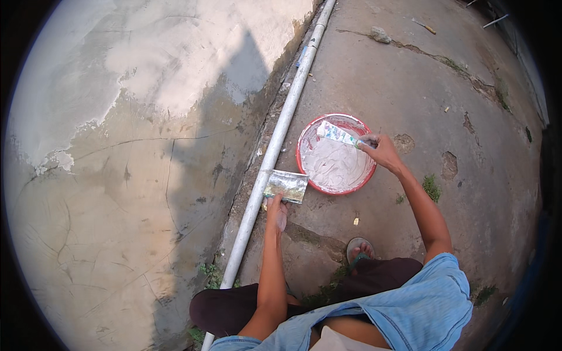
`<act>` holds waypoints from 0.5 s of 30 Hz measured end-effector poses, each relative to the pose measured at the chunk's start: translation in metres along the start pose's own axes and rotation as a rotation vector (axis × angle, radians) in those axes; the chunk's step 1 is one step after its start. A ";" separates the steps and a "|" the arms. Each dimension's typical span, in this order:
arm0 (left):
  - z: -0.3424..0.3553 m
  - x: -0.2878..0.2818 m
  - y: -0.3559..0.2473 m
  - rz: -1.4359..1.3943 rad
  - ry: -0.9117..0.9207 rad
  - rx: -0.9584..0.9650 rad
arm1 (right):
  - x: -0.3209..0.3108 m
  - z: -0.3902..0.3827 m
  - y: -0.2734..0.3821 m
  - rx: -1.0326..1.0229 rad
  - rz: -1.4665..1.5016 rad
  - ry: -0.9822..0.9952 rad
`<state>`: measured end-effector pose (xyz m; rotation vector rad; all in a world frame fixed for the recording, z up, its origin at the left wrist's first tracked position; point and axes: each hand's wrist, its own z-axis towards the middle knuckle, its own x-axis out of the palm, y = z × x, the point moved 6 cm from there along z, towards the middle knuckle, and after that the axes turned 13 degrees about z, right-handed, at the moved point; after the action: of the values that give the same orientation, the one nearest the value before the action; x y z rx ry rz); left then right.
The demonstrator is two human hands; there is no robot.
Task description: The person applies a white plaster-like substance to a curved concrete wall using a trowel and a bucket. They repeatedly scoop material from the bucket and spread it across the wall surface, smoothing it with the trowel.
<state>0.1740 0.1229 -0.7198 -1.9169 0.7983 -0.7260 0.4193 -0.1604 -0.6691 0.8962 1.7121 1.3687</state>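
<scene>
My right hand is closed on the end of a paint-smeared putty knife, whose blade reaches over a red-rimmed basin. Pale, thick plaster paste fills much of the basin, its surface swirled and ridged. Whether the blade touches the paste is hard to tell. Just left of the basin, my left hand grips a rectangular metal plastering plate by its near edge, holding it beside a white pipe. A dull film covers the plate's face. The left fingers are partly hidden beneath it.
A long white pipe runs along the foot of the wall, which is partly coated in pale plaster. Cracked concrete ground spreads to the right. A stone and a wooden-handled tool lie farther off.
</scene>
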 end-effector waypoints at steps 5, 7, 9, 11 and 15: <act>0.002 -0.023 -0.072 0.455 -0.117 0.167 | 0.034 -0.005 0.008 0.061 0.435 0.167; -0.019 -0.006 -0.162 0.482 -0.163 0.417 | 0.056 -0.008 0.031 0.082 0.614 0.271; -0.032 -0.007 -0.232 0.746 -0.143 0.452 | 0.077 -0.011 0.055 0.108 0.745 0.338; -0.049 -0.001 -0.289 1.035 -0.081 0.446 | 0.093 -0.008 0.079 0.112 0.846 0.366; -0.067 -0.021 -0.301 0.932 -0.028 0.284 | 0.127 -0.006 0.113 0.052 0.999 0.374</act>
<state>0.1820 0.2185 -0.4264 -1.1007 1.3383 -0.2062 0.3614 -0.0317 -0.5743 1.7435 1.5992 2.2396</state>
